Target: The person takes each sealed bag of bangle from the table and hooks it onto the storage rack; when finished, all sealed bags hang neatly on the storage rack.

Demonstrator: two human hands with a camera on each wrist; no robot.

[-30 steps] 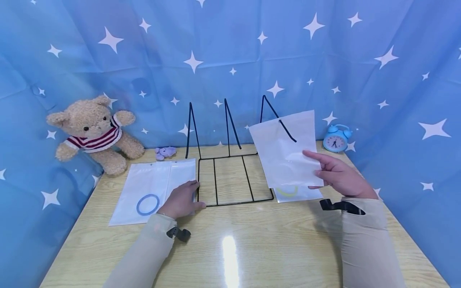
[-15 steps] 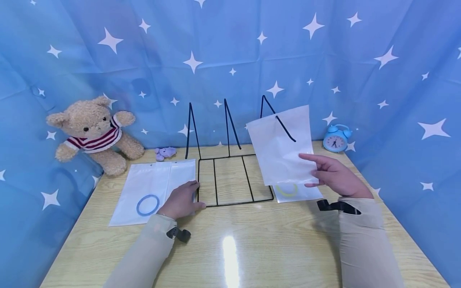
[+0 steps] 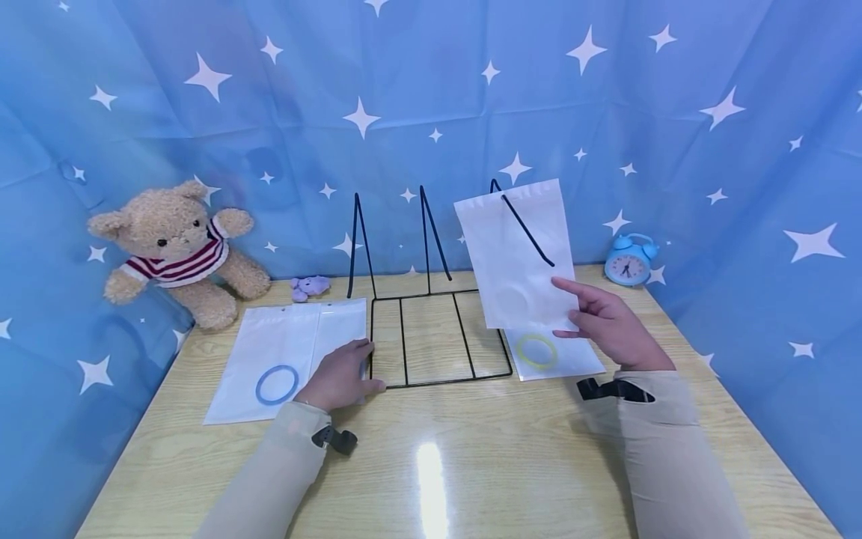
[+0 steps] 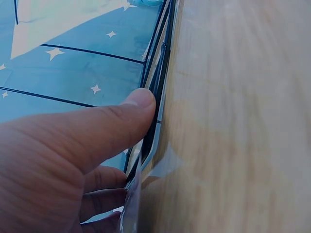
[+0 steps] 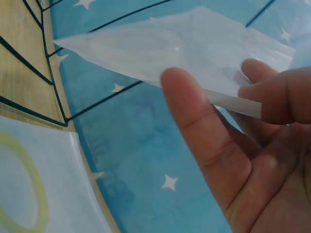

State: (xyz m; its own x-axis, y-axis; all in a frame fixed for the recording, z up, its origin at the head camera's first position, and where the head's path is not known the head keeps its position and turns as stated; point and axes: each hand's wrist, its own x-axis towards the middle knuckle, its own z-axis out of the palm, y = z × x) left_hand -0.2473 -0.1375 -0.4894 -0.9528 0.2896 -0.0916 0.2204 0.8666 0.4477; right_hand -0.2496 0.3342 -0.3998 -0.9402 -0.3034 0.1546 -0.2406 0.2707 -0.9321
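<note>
Bag (image 3: 498, 254) seemingly threaded on 2 o'clock hook (image 3: 527, 228); its 4 o'clock edge pinched by right hand (image 3: 609, 322). Rack (image 3: 402, 340) gripped at 8 o'clock by left hand (image 3: 339, 376). Top may be torn if pushed skewed.

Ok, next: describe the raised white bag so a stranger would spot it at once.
Find the black wire rack on the table. At its rightmost prong, beside the person's right hand, is the white bag. It is held up, whereas the blue-ringed bag and yellow-ringed bag lie flat.
</note>
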